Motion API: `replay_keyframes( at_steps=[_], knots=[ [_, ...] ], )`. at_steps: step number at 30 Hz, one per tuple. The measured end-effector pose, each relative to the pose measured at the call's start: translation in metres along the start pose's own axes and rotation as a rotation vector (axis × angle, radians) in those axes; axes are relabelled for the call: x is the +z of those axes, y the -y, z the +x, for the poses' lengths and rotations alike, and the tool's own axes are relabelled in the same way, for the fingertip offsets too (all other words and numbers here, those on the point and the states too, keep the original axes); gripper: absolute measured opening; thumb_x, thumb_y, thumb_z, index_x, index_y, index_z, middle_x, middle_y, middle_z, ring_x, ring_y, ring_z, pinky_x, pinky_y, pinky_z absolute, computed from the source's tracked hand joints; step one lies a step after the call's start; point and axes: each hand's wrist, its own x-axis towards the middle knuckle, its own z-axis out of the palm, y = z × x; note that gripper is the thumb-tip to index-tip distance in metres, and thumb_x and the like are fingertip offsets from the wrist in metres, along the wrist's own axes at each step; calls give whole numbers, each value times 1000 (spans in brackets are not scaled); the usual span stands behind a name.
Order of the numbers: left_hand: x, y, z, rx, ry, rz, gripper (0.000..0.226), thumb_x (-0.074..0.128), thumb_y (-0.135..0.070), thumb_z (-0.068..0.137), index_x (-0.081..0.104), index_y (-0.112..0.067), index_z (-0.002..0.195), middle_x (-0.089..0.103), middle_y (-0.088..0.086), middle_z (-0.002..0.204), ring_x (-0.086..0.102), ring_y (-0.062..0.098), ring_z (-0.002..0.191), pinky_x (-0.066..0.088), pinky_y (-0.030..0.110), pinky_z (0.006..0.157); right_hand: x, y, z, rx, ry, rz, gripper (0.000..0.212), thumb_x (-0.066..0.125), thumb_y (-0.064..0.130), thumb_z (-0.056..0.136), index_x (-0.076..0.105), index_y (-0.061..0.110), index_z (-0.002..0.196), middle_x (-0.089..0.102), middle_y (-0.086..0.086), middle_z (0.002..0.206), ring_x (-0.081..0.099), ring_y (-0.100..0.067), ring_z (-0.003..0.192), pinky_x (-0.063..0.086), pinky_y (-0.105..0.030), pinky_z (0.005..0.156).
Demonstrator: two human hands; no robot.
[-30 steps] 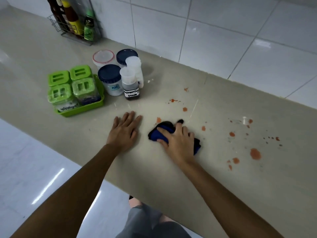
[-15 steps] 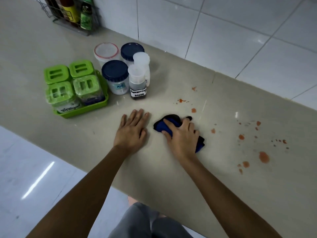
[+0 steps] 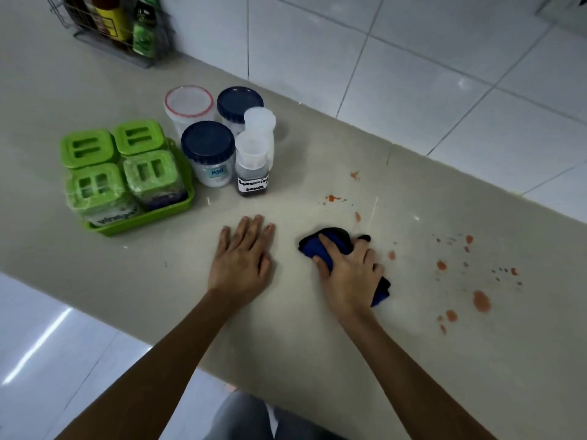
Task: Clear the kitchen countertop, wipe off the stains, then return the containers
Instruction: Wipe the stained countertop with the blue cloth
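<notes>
right grip (image 3: 349, 274): curled over a dark blue cloth (image 3: 313, 246) and pressed it onto the table (image 3: 286, 344). It was closed round the cloth, not spread wide.
left grip (image 3: 241, 265): lay flat on the table, fingers straight and close together, holding nothing. It sat just left of the right grip, clear of the cloth.
cloth: bunched under the right grip. Ends stuck out ahead of the fingers and behind the palm.
stains (image 3: 481, 301): orange-red spots ahead and right of the right grip. The nearest was just beside the knuckles, the biggest blot well to the right.
green tray (image 3: 143, 217): ahead-left of the left grip, apart from it, with four green-lidded tubs (image 3: 87, 147) inside.
jars (image 3: 208, 142): two with blue lids, plus a red-rimmed tub (image 3: 189, 101), ahead of the left grip. The label on the front jar probably read "MSG", but it was blurred.
sauce bottle (image 3: 252, 173): white cap, nearest container to the left grip. A second white-capped bottle (image 3: 259, 122) stood right behind it.
wire rack (image 3: 111, 36): held bottles, far ahead-left.
</notes>
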Motion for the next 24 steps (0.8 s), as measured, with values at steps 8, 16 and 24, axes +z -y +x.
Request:
replay_keyframes(
  at_steps=[8, 16, 24],
  knots=[
    [-1, -32, 29, 2, 2, -9, 69, 16, -42, 83, 20, -26, 150, 14, 2, 159, 7, 22, 147, -5, 41, 116, 0, -18, 96, -27, 104, 23, 47, 44, 56, 91, 39, 46, 137, 41, -15, 129, 44, -34, 112, 39, -48, 89],
    [14, -53, 71, -75, -24, -47, 67, 19, -39, 89, 12, -18, 151, 8, 4, 160, 0, 20, 147, -4, 41, 117, 0, -51, 58, 174, 65, 19, 46, 58, 52, 86, 53, 39, 130, 49, -23, 121, 50, -39, 96, 41, -49, 81],
    [11, -55, 69, -75, 18, -14, 69, 23, -44, 90, 5, -17, 152, 0, 2, 160, -7, 18, 147, -7, 38, 117, 7, -26, 132, -51, 80, 76, 45, 50, 55, 89, 47, 44, 132, 46, -15, 124, 47, -35, 106, 40, -47, 84]
  ],
)
